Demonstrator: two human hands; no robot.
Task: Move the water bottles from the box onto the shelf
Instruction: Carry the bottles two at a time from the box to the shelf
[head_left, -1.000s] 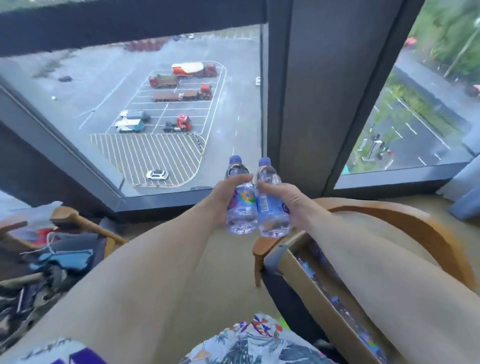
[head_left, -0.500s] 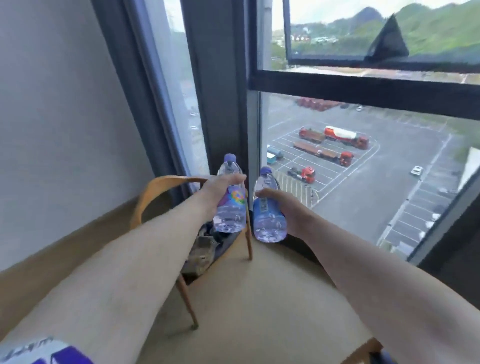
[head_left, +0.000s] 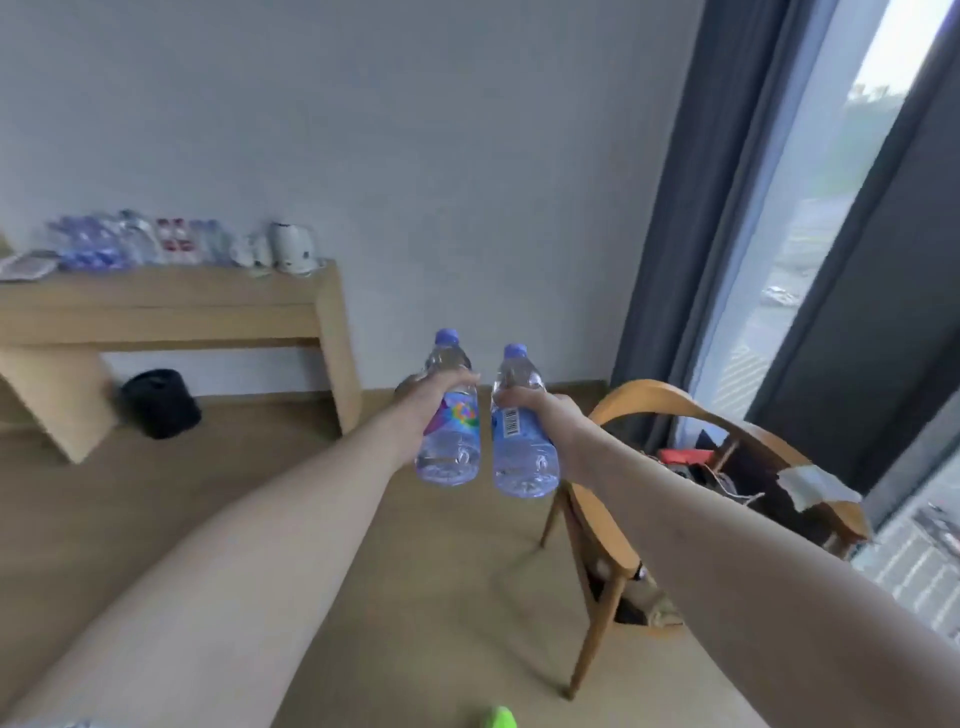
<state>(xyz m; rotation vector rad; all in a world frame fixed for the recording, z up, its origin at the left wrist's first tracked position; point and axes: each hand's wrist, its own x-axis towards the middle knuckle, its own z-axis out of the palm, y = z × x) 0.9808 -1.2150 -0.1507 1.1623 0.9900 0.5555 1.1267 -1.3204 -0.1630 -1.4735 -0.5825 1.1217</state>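
Note:
My left hand (head_left: 423, 392) grips a clear water bottle (head_left: 449, 441) with a blue cap and a colourful label, held upright at arm's length. Beside it my right hand (head_left: 540, 410) grips a second water bottle (head_left: 524, 457) whose label shows a barcode. The two bottles hang side by side over the floor, a little apart. Far left against the wall stands a wooden shelf (head_left: 171, 306) with several water bottles (head_left: 119, 241) lined up on top. The box is out of view.
A white kettle (head_left: 293, 248) sits at the shelf's right end. A black bin (head_left: 160, 402) stands under the shelf. A wooden chair (head_left: 670, 493) heaped with clothes is right of my arm, before dark curtains (head_left: 691, 208) and a window. Tan floor lies between me and the shelf.
The view has swung left from the window and the box to the wall and shelf. Both hands keep the same grip on their bottles, still side by side.

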